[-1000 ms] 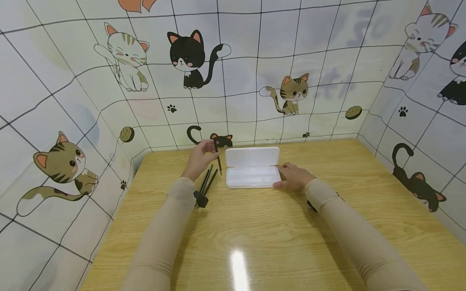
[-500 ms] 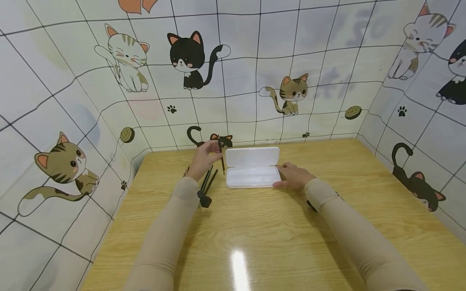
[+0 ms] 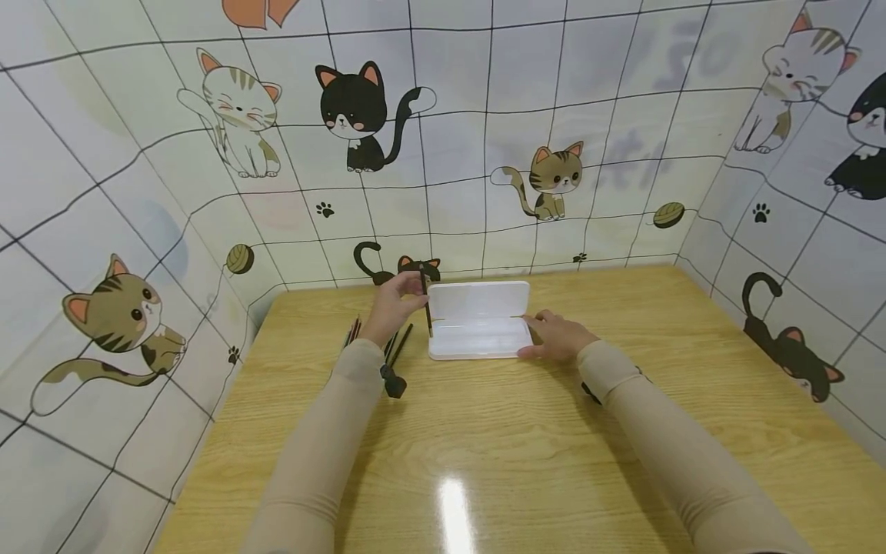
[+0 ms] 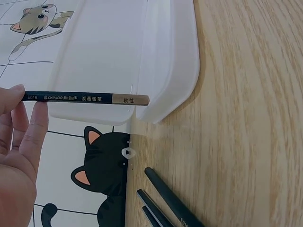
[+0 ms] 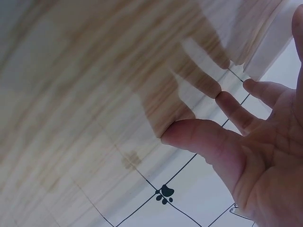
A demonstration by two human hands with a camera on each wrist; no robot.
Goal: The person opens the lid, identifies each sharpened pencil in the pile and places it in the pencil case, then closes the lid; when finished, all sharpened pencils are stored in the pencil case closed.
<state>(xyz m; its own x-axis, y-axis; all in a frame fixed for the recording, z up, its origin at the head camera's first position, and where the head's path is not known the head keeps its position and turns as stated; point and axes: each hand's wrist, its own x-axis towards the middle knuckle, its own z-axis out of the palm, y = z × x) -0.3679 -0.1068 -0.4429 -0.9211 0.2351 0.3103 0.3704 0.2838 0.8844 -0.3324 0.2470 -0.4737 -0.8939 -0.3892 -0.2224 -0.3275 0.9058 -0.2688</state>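
- Pale sheeting printed with cartoon cats rises on three sides of a wood-grained table.
- The step in hand looks to be guiding a dark pencil around the corner of an open white box. It is probably best done with a light pinch at the pencil's far end, leaving the length near the box free, and with the free tip lifted clear of the rim.
- The box looks light and likely to slide if nudged, so gentle contact at its opposite end should help.
- The left hand pinches the pencil near one end, thumb and fingers together on it; the tan end points away from the palm and overlaps the box's left corner in the wrist view. Whether they touch cannot be told.
- The right hand rests at the box's right end, thumb and fingers apart, fingertips on the table.
- Other dark pencils lie on the table near the left hand, apart from the box.
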